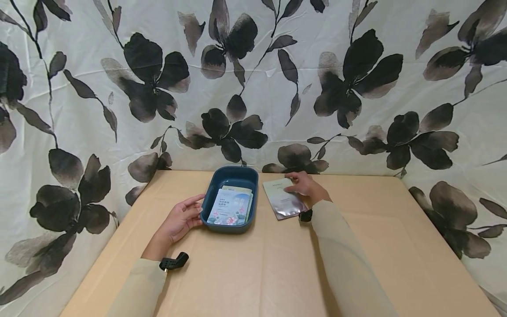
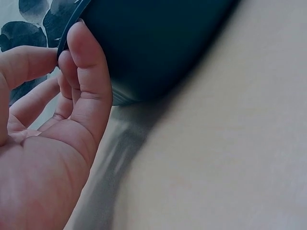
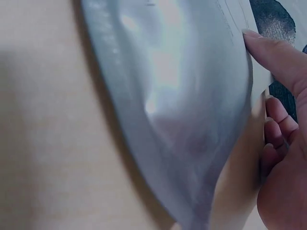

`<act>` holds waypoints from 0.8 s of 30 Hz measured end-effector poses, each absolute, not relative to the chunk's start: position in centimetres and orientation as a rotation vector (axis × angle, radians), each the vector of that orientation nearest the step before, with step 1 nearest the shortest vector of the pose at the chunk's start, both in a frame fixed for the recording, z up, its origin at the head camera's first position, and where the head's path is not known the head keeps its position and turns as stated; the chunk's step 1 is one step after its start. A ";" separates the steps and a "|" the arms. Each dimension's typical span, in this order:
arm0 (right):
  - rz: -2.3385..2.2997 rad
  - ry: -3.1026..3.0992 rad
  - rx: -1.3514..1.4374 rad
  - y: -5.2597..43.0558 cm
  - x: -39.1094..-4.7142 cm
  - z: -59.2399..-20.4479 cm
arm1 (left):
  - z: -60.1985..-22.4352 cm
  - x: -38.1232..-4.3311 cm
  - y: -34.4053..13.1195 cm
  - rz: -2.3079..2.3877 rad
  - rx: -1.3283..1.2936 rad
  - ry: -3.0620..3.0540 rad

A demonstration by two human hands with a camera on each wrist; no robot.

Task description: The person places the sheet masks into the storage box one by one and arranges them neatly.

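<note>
A dark blue plastic basin [image 1: 229, 230] stands on the table, left of the middle. Inside it lie several flat packets, the top one a light blue sheet mask packet [image 1: 229, 206] with pink flowers. My left hand [image 1: 185, 219] is at the basin's left side, and in the left wrist view its fingers [image 2: 88, 52] pinch the rim. To the right of the basin is a foil sheet mask packet [image 1: 283, 200], pale green above and silver below. My right hand [image 1: 304, 187] holds it by its right edge, thumb on top; the other fingers are partly hidden behind it.
The light wooden table [image 1: 245, 273] ends at a white curtain [image 1: 277, 88] with dark flowers. Dark straps with small devices sit on both wrists.
</note>
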State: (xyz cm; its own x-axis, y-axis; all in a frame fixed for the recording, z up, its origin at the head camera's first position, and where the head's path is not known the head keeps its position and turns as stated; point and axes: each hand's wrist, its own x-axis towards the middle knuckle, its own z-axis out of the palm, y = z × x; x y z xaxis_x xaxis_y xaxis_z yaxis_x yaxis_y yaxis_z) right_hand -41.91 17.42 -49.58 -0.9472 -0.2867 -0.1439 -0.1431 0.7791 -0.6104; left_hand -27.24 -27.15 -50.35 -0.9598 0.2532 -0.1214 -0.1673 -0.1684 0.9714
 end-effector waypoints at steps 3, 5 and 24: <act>-0.894 2.737 -0.326 17.4 -42.0 -49.5 | -50.4 -27.3 -27.1 2.211 0.086 1.818; -0.867 2.740 -0.321 17.4 -42.1 -49.5 | -50.5 -27.3 -27.2 2.211 0.097 1.817; -0.832 2.723 -0.293 17.3 -41.9 -49.2 | -50.5 -27.2 -27.2 2.212 0.099 1.810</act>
